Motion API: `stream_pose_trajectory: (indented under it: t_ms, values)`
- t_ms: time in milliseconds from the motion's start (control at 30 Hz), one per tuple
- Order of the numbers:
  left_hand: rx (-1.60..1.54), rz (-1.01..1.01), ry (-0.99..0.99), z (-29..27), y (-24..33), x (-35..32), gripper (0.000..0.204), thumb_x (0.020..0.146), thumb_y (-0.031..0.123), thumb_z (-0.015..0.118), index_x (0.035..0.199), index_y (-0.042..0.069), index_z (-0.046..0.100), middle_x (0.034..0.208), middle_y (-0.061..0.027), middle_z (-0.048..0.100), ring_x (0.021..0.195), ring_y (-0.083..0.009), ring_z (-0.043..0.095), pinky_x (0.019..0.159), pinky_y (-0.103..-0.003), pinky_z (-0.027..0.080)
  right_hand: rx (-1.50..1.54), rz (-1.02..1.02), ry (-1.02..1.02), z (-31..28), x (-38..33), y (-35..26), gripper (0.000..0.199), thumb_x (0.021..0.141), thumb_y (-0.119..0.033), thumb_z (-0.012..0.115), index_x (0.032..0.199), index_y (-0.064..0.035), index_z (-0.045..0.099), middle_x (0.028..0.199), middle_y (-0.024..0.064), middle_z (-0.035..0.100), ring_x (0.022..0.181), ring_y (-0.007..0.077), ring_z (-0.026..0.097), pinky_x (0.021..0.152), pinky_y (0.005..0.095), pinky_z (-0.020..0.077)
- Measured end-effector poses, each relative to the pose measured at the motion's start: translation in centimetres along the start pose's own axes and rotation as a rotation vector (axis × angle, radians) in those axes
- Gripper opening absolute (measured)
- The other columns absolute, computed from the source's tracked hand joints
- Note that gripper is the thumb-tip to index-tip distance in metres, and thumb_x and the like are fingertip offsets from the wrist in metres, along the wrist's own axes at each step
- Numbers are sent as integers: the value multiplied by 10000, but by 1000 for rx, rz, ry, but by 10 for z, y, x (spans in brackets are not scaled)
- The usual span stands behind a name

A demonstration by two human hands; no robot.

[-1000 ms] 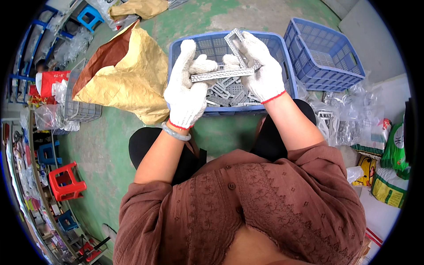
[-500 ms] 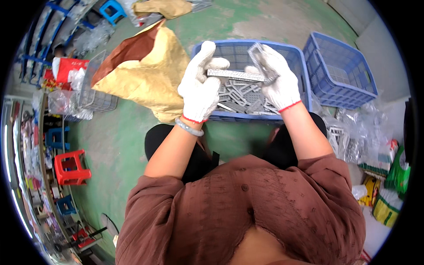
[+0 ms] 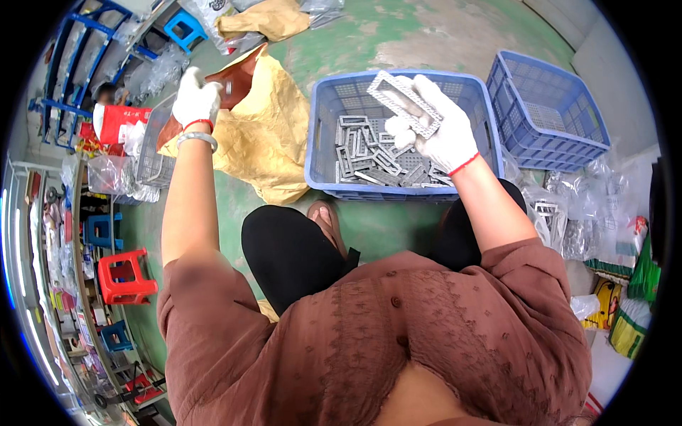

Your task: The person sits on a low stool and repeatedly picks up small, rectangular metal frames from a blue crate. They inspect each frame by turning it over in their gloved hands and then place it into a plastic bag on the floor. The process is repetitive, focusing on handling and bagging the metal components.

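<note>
My right hand point(image 3: 446, 128), in a white knit glove with a red cuff, grips a grey rectangular frame point(image 3: 389, 91) with a long open slot, tilted above the blue crate. Many similar grey frames point(image 3: 355, 145) lie loose in a heap inside that blue crate point(image 3: 405, 190). My left hand point(image 3: 195, 99), gloved the same way, is over the left side of the mouth of a yellow woven sack point(image 3: 266, 142). Its finger and thumb are apart and nothing shows in them. A small pale piece point(image 3: 229, 88) shows against the sack's brown inside, just right of that hand.
A second blue crate point(image 3: 554, 135) stands to the right, beside clear plastic bags point(image 3: 568, 184). Left of the sack are a grey wire basket point(image 3: 153, 153), a red stool point(image 3: 126, 277) and crowded shelves point(image 3: 71, 263). A blue stool point(image 3: 186, 30) stands at the far left.
My left hand has moved left from above the crate to the sack's mouth and let go of the grey bar-like piece. My right hand stays above the crate, its frame now turned flatter.
</note>
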State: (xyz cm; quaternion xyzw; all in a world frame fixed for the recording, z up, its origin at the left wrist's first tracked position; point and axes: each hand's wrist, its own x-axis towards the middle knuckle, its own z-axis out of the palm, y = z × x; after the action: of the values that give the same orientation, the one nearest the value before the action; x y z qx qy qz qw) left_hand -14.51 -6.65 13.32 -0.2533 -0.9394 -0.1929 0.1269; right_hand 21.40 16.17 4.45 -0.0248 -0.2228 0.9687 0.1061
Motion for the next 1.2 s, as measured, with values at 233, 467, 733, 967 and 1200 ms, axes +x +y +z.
stream_pose_trajectory:
  t_ms: [233, 467, 733, 967, 1200]
  values:
    - [-436, 466, 5, 19, 88, -86, 399, 907, 324, 648, 1143, 6, 599, 1089, -150, 652, 1006, -244, 632, 875, -330, 471, -79, 16, -39, 10, -9, 0, 596, 1013, -482, 447, 1331, 15, 537, 1325, 206, 577, 987, 298, 653, 703, 413, 565]
    - [-1309, -156, -803, 48, 143, -180, 471, 988, 429, 574, 1169, -3, 618, 962, -132, 701, 720, -208, 695, 587, -309, 569, -414, 1, 66, 11, -10, 12, 596, 1036, -523, 384, 1241, -6, 597, 1051, 118, 688, 642, 155, 612, 466, 270, 464]
    - [-1765, -322, -1111, 55, 140, -190, 430, 1016, 345, 531, 1194, -43, 582, 981, -185, 694, 811, -289, 711, 674, -385, 600, -514, -150, 108, -4, -5, 20, 547, 1040, -467, 432, 1412, -67, 450, 1293, 119, 599, 1135, 234, 612, 671, 319, 587]
    - [-1855, -379, -1112, 58, 134, -194, 454, 1021, 352, 513, 1248, -40, 536, 1072, -231, 667, 855, -326, 711, 730, -399, 602, -489, -101, 205, -2, -2, 14, 549, 1023, -428, 483, 1435, -68, 431, 1312, 111, 585, 1186, 232, 592, 728, 314, 584]
    - [-1844, -464, -1098, 56, 138, -196, 386, 1011, 349, 539, 1171, 2, 593, 1060, -200, 677, 854, -295, 707, 747, -387, 598, -646, -257, 195, -7, 2, 18, 508, 1023, -399, 495, 1408, -67, 505, 1336, 118, 585, 1158, 199, 609, 767, 294, 555]
